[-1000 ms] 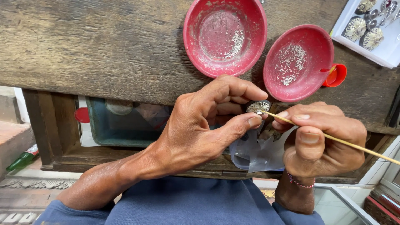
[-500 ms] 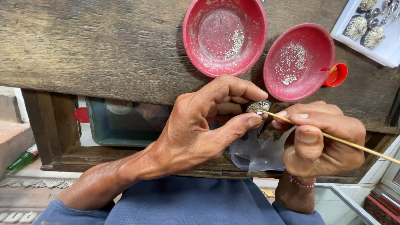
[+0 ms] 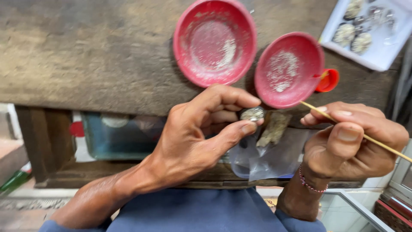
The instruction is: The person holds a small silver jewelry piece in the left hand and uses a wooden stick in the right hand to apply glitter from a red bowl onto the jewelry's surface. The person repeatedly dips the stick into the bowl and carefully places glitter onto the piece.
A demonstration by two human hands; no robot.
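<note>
Where a second ago the thin wooden stick touched the small round silvery ornament, its tip has now drawn back toward the smaller red plastic bowl of pale grains. The left hand still pinches the ornament between thumb and fingers above a clear plastic bag; the right hand stays clenched on the stick.

Two red bowls at twelve o'clock are dusted inside with pale silvery specks, and a small orange-red cap sits at one o'clock. The grey-brown wooden bench is mottled. A white tray at two o'clock carries speckled silver pieces; the stick is pale yellow and the wrist thread pink.
</note>
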